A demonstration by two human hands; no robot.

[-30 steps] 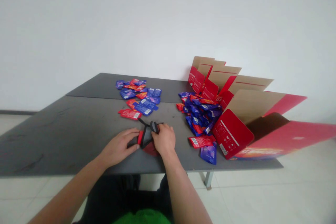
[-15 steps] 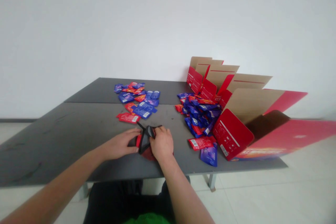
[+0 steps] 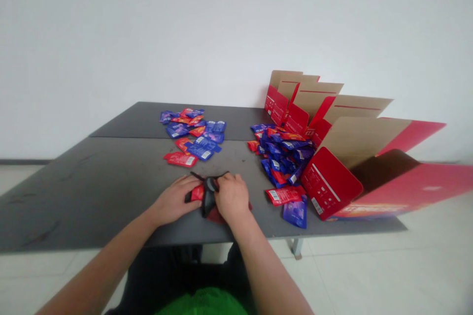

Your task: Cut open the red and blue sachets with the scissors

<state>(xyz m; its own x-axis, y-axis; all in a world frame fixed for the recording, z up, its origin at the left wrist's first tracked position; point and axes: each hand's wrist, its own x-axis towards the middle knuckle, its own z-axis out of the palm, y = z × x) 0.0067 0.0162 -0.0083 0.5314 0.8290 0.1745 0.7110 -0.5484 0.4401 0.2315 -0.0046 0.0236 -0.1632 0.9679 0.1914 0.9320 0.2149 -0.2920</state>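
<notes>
Near the front edge of the table, both my hands are at a dark grey and black object (image 3: pixel 209 202) with a dull red underside; its kind I cannot make out. My left hand (image 3: pixel 176 200) is on its left side, thumb and fingers closed round a small red packet-like piece (image 3: pixel 197 193) against the dark part. From the right, my right hand (image 3: pixel 233 198) grips the dark object with bent fingers, partly hiding it. Just beyond lie a red sachet (image 3: pixel 181 159) and a blue sachet (image 3: pixel 199 151), both flat.
Several red and blue sachets (image 3: pixel 178 130) are spread at the back left of the grey table (image 3: pixel 111 177). To the right, a larger heap of sachets (image 3: pixel 281 152) leans against a row of open red cardboard boxes (image 3: pixel 330 184). A white wall (image 3: pixel 185 34) stands behind.
My left hand has moved right, closing on the red piece at the object's side. The dark object has shifted slightly right with my right hand. The camera view has tilted a little.
</notes>
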